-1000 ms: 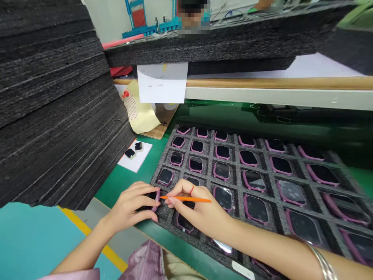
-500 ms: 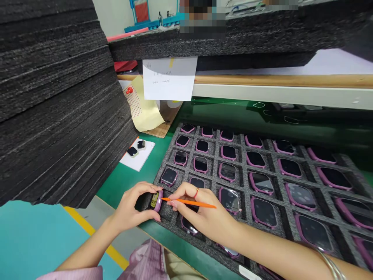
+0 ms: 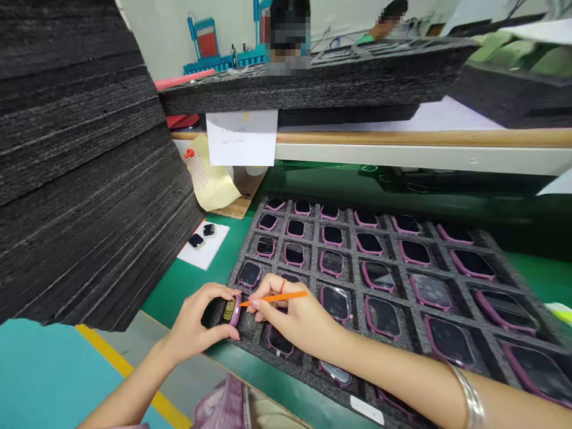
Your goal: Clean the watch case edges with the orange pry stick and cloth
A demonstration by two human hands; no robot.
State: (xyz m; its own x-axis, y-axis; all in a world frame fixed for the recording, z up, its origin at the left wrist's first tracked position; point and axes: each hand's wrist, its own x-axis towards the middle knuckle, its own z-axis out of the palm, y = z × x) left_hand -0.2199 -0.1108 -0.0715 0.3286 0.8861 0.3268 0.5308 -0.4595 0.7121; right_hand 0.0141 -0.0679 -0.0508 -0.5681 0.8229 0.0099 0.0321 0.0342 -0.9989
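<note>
Between thumb and fingers, my left hand [image 3: 201, 319] grips a purple smartwatch case [image 3: 231, 310] by its two ends, tilted up at the near left corner of the foam tray. Its screen is lit and shows digits. My right hand [image 3: 290, 316] pinches a slim orange pointed stick [image 3: 279, 297], whose tip meets or nearly meets the side of the watch case. Under and around both hands spreads the dark grey foam tray [image 3: 315, 370], with rows of purple watch cases, screens dark, in its pockets. My right hand and forearm hide some pockets.
Tall stacked black foam sheets [image 3: 84, 161] rise at the left. Two small watch pieces lie on a white pad [image 3: 207, 255]. A white paper [image 3: 242, 138] hangs from the shelf edge [image 3: 402, 152], beside a curled yellow sheet [image 3: 210, 186]. Other people sit beyond the shelf.
The head view has shifted, so the scene sits a little further left and more shows beyond the shelf. Both hands keep their holds on the watch case and the orange stick.
</note>
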